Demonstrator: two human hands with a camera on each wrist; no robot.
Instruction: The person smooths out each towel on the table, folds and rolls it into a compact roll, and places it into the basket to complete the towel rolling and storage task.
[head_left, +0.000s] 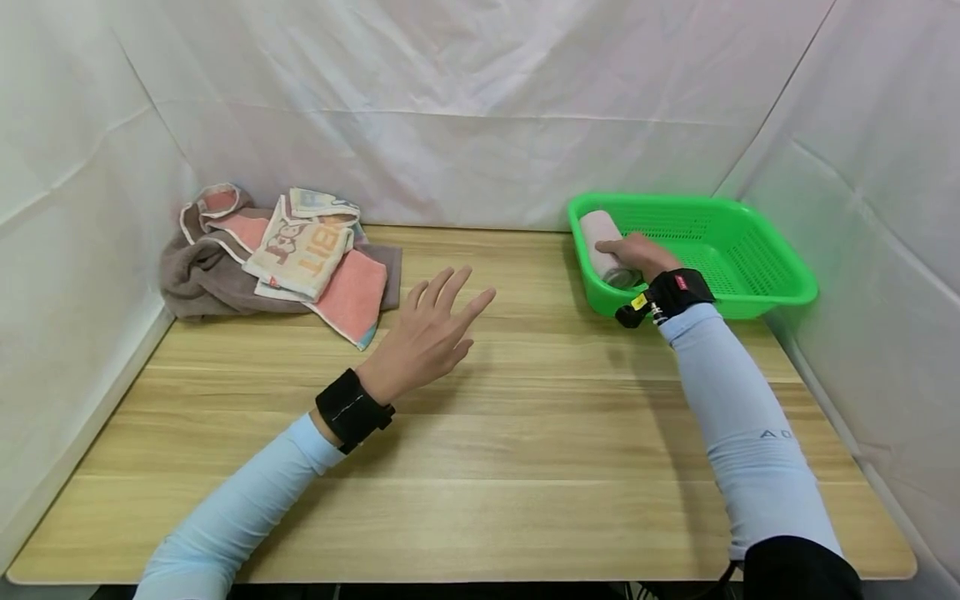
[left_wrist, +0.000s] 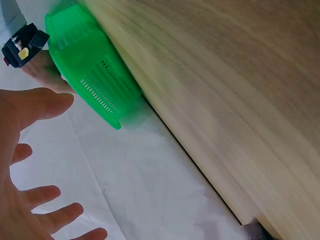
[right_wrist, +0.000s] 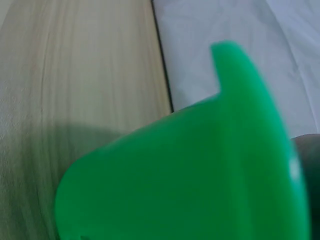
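In the head view my right hand [head_left: 643,255] reaches over the front rim of a green plastic basket [head_left: 797,287]. It holds a rolled pale towel [head_left: 600,233] against the basket's left end, thumb lying across the roll; the other fingers are mostly hidden. The right wrist view is filled by the basket's outer wall [right_wrist: 150,185], with only a dark sliver of the hand at the edge. Over the middle of the table hovers my left hand [head_left: 423,337], fingers spread and holding nothing, as the left wrist view also shows.
At the back left lies a loose pile of towels: a grey-brown towel [head_left: 217,279], a pink towel [head_left: 352,287] and a cream printed towel [head_left: 303,250]. White cloth walls [head_left: 480,108] enclose the wooden table [head_left: 510,483] at the back and sides.
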